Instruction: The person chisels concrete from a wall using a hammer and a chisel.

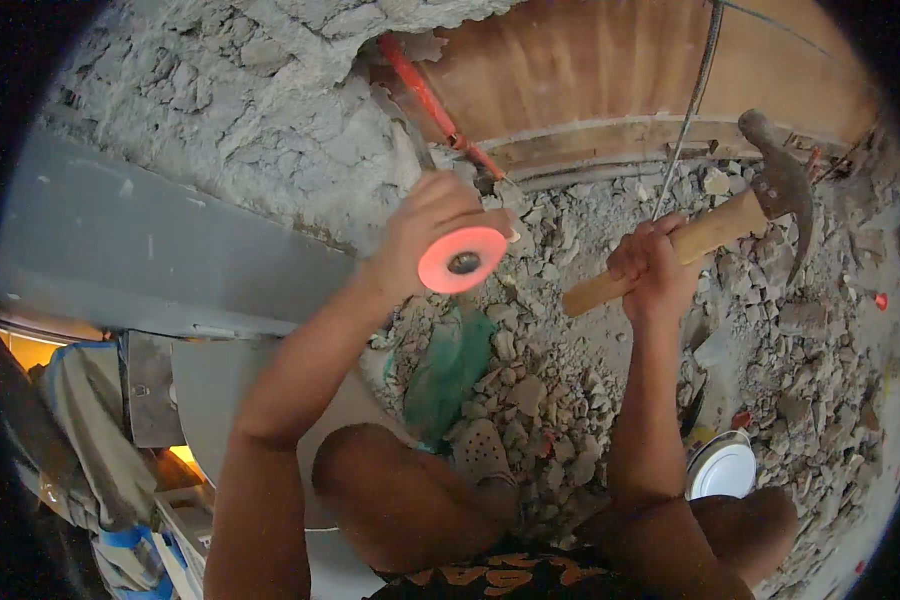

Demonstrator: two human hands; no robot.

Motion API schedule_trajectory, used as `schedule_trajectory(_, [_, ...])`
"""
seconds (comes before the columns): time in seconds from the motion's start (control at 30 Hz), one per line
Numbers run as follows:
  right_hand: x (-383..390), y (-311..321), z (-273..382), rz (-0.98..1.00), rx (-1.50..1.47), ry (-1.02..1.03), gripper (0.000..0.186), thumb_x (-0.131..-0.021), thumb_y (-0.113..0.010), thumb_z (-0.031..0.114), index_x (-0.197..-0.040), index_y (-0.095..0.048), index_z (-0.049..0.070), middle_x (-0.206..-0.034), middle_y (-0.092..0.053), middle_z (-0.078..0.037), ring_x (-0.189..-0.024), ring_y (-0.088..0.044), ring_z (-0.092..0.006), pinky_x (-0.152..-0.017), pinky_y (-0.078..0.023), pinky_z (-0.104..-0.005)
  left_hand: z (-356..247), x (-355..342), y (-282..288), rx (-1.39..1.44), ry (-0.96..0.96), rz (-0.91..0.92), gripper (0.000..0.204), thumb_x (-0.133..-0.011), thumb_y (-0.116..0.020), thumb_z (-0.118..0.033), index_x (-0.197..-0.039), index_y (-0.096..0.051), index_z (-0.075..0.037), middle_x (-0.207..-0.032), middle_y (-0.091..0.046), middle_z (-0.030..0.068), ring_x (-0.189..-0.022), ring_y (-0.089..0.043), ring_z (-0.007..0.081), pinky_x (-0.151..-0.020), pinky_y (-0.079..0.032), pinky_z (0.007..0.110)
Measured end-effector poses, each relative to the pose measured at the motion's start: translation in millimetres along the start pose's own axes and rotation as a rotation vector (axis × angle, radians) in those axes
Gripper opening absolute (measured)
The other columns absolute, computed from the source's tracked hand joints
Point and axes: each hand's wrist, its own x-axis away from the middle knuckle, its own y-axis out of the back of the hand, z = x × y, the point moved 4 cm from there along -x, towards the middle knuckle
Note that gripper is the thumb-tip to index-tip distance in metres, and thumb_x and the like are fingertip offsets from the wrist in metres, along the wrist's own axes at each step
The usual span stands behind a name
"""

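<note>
My left hand (432, 218) is wrapped round a chisel (462, 263) with a round pink guard at its struck end. The chisel's metal shaft runs away from me to the broken edge of the rough grey concrete (220, 130); whether its tip touches is hard to tell. In my right hand (660, 270) is a claw hammer (715, 225), gripped by its thick wooden handle. The hammer's head is raised to the right, well apart from the chisel.
A red pipe (425, 92) and a thin metal rod (692, 110) stand before a wooden board (590, 65). Broken rubble (530, 395) covers the floor, with a green sheet (448, 375) in it. A grey beam (170, 240) lies left; a white-lidded bucket (725, 470) stands by my right knee.
</note>
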Motion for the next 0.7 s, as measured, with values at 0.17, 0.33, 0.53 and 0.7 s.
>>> schedule_trajectory(0.17, [20.7,-19.7,-19.3,0.050,0.120,-0.009,0.010,-0.082,-0.050,0.002,-0.083,-0.042,0.007,-0.057,-0.043,-0.004,-0.045,-0.041,-0.0141,-0.044,-0.040,-0.0312,35.1,-14.7,26.8,-0.212,-0.086,-0.118,0.032,-0.069,-0.071,-0.017,-0.101,-0.071,-0.016,-0.080,-0.054,0.0006,-0.084,-0.054,0.0230,-0.080,-0.042,0.038])
schedule_trajectory(0.33, [38.3,-35.0,-26.3,0.090,0.157,-0.063,0.008,-0.080,-0.049,0.002,-0.079,-0.042,0.006,-0.056,-0.044,-0.005,-0.045,-0.042,-0.0144,-0.044,-0.040,-0.0309,54.7,-34.4,39.7,-0.229,-0.065,-0.171,0.026,-0.066,-0.076,-0.010,-0.091,-0.072,-0.014,-0.088,-0.065,0.0030,-0.087,-0.059,0.0238,-0.082,-0.045,0.037])
schedule_trajectory(0.53, [55.2,-38.5,-36.4,0.190,0.235,-0.095,0.005,-0.081,-0.057,0.006,-0.080,-0.054,0.002,-0.064,-0.054,-0.005,-0.054,-0.051,-0.0114,-0.046,-0.041,-0.0272,66.7,-28.2,36.5,-0.170,-0.084,-0.181,0.030,-0.068,-0.073,-0.018,-0.098,-0.071,-0.014,-0.093,-0.064,0.0010,-0.093,-0.057,0.0240,-0.084,-0.042,0.037])
schedule_trajectory(0.7, [66.2,-44.6,-36.8,0.206,0.480,0.038,0.005,-0.081,-0.059,0.006,-0.076,-0.057,0.004,-0.065,-0.055,-0.002,-0.058,-0.053,-0.0120,-0.054,-0.042,-0.0283,72.5,-32.8,43.7,-0.123,-0.108,-0.220,0.028,-0.068,-0.073,-0.017,-0.095,-0.070,-0.012,-0.093,-0.064,0.0019,-0.090,-0.057,0.0246,-0.083,-0.041,0.037])
